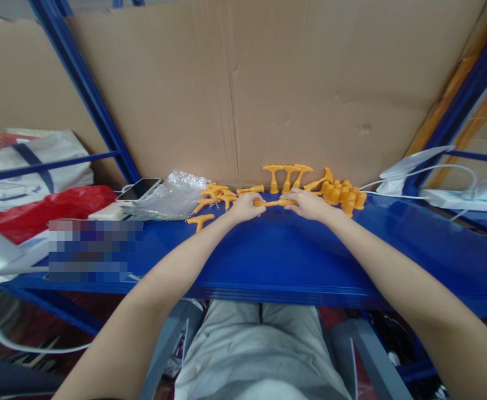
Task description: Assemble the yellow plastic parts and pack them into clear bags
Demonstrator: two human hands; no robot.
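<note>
Both hands meet above the blue shelf, closed on one yellow corkscrew (272,203) lying sideways between them. My left hand (247,208) grips its left end; my right hand (309,204) has its fingers around the right end. Fingers hide most of both ends, and a ridged middle part shows. Left of my left hand lie several yellow T-shaped corkscrew handles (200,221), some with thin metal spirals. Behind the hands, T-shaped yellow pieces (287,179) stand upright along the cardboard. Yellow sleeve-like pieces (343,195) cluster beyond my right hand.
The blue shelf (268,261) has its front edge just before my lap. At left are a clear plastic bag (176,194), a phone (139,190), a red bag (51,208) and a pixelated patch. A cardboard sheet (301,83) backs the shelf. White cables (393,194) run at right.
</note>
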